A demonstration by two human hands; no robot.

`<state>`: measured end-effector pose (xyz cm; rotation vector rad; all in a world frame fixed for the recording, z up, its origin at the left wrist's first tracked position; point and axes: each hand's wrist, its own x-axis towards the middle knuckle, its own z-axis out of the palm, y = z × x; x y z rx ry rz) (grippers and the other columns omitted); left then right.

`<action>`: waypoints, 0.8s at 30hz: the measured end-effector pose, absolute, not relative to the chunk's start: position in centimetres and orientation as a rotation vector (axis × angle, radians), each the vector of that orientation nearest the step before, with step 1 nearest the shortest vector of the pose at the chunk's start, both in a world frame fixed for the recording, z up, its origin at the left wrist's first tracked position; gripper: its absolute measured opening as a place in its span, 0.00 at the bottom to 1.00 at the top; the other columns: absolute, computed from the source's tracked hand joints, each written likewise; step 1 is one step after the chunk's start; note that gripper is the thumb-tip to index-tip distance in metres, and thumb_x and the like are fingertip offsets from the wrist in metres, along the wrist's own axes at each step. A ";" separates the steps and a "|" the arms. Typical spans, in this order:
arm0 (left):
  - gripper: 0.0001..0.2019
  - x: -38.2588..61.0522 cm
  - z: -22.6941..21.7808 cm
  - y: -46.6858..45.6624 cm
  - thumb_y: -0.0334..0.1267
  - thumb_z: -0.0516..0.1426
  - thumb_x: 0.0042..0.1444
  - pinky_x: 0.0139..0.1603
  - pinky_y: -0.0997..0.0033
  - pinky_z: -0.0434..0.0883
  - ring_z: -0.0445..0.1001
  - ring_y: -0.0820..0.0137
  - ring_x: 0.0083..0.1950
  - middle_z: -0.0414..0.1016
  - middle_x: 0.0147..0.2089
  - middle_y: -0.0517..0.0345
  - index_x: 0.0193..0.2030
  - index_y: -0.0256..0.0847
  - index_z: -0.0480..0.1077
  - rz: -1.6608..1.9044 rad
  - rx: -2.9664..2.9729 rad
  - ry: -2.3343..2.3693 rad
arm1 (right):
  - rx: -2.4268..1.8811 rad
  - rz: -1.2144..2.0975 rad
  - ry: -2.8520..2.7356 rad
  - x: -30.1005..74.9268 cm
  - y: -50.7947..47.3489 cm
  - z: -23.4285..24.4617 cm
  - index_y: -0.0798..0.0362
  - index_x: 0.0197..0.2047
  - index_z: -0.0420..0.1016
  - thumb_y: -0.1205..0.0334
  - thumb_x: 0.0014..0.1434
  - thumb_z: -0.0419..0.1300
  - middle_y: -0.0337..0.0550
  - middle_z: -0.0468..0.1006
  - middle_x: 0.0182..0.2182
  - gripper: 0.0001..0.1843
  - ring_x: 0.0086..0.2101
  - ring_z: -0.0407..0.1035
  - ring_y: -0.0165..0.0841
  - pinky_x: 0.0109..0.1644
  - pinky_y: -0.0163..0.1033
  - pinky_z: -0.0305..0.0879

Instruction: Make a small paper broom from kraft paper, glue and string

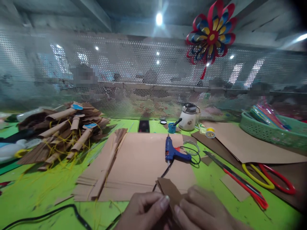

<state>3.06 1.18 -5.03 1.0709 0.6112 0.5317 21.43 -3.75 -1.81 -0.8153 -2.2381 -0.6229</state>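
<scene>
Between my two hands is a small piece of brown paper point(170, 190), low in the middle of the view. My left hand point(144, 209) pinches its near left side with thumb and fingers. On its right side, the curled fingers of my right hand point(203, 207) press against it; they are slightly blurred. Just beyond lies a blue hot glue gun point(169, 150), nozzle pointing away, on a stack of brown paper sheets point(141, 163). Along the left of that stack rests a rolled paper broom shape point(106, 169) with a fanned end and yellow thread.
Several similar paper brooms point(79, 140) are piled at left. To the right lie a red box cutter point(240, 182), scissors with yellow and red handles point(275, 180) and a thread spool point(210, 133). A white jug point(188, 118) and a green basket point(271, 135) stand farther back. A black cable point(57, 210) crosses the front left.
</scene>
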 end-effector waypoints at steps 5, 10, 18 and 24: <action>0.23 3.4 -6.2 1.1 0.57 0.62 0.50 0.29 0.71 0.63 0.70 0.70 0.24 0.72 0.22 0.51 0.24 0.34 0.74 0.562 1.041 0.615 | -0.804 -0.570 -2.315 20.8 -4.1 -1.9 0.55 0.41 0.77 0.71 0.62 0.56 0.44 0.79 0.21 0.09 0.22 0.67 0.34 0.22 0.41 0.61; 0.24 3.3 -7.3 1.1 0.58 0.64 0.46 0.27 0.73 0.62 0.67 0.73 0.23 0.72 0.24 0.53 0.26 0.34 0.73 0.532 0.927 0.611 | -0.737 -0.612 -2.324 20.4 -3.0 -3.5 0.58 0.38 0.78 0.73 0.61 0.54 0.45 0.80 0.25 0.11 0.23 0.68 0.34 0.27 0.42 0.62; 0.24 2.6 -7.6 1.8 0.58 0.63 0.48 0.27 0.75 0.59 0.62 0.75 0.25 0.66 0.23 0.59 0.26 0.33 0.71 0.545 1.024 0.654 | -0.804 -0.381 -2.285 20.0 -3.2 -4.5 0.55 0.38 0.75 0.67 0.65 0.53 0.41 0.76 0.25 0.09 0.25 0.66 0.32 0.31 0.38 0.64; 0.25 2.3 -5.2 2.1 0.59 0.55 0.56 0.31 0.75 0.62 0.63 0.72 0.30 0.67 0.26 0.59 0.30 0.35 0.72 0.452 1.440 0.551 | -0.896 0.020 -2.057 20.4 -4.1 -4.8 0.49 0.42 0.72 0.53 0.66 0.52 0.43 0.73 0.27 0.11 0.28 0.68 0.33 0.32 0.37 0.70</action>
